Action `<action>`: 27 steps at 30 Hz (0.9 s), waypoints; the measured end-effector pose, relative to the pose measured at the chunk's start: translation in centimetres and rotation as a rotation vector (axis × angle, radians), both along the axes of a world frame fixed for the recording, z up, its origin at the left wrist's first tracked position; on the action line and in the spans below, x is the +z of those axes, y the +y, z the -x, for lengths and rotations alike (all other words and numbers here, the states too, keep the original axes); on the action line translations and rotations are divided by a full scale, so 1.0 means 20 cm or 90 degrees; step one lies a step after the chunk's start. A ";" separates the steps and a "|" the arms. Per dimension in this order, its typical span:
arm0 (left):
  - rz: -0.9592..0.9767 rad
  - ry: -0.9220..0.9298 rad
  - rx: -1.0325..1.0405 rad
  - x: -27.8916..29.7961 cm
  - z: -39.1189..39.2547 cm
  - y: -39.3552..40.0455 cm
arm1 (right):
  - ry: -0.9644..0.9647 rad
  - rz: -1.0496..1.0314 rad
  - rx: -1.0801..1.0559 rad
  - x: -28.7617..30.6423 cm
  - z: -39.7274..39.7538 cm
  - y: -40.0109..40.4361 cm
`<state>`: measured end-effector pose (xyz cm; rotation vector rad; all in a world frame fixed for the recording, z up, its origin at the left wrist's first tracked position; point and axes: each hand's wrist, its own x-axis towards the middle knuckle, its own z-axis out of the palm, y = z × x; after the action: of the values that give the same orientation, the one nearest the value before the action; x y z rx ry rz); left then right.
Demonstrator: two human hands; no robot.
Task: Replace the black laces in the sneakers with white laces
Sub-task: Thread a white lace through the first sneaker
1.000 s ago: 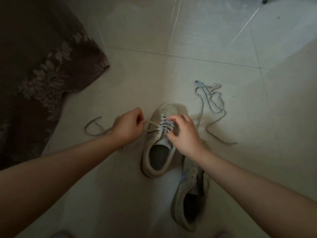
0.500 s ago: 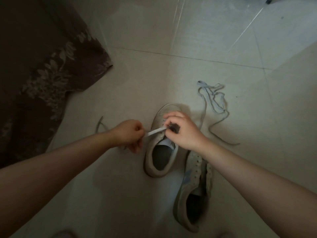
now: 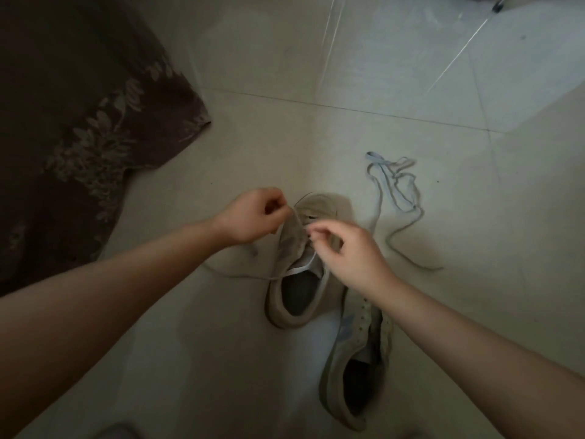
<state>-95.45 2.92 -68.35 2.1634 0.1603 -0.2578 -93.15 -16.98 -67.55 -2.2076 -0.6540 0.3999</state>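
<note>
On the floor (image 3: 285, 128), mid-lacing the far sneaker (image 3: 300, 255), I see my left hand (image 3: 253, 217) pinching the white lace (image 3: 297, 270) and my right hand (image 3: 354, 251) pinching near the eyelets; next, I judge, comes threading another eyelet, the near sneaker (image 3: 357, 369) unlaced.

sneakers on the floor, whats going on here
A person is lacing the left sneaker on the tile floor. The left hand pinches one end of a white lace by the toe, and the right hand pinches it over the eyelets. The lace's slack trails across the shoe's opening to the floor. The other sneaker lies beside it with bare eyelets, and a loose lace sits further right. A dark patterned cloth lies to the left.
</note>
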 end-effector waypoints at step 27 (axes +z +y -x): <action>-0.402 0.065 0.112 -0.15 -0.02 0.33 | 0.449 -0.204 -0.172 0.17 -0.25 0.02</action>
<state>-94.95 9.43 -71.41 2.7387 0.5495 -0.2368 -88.17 -16.66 -64.17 -1.6572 -0.0280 0.8120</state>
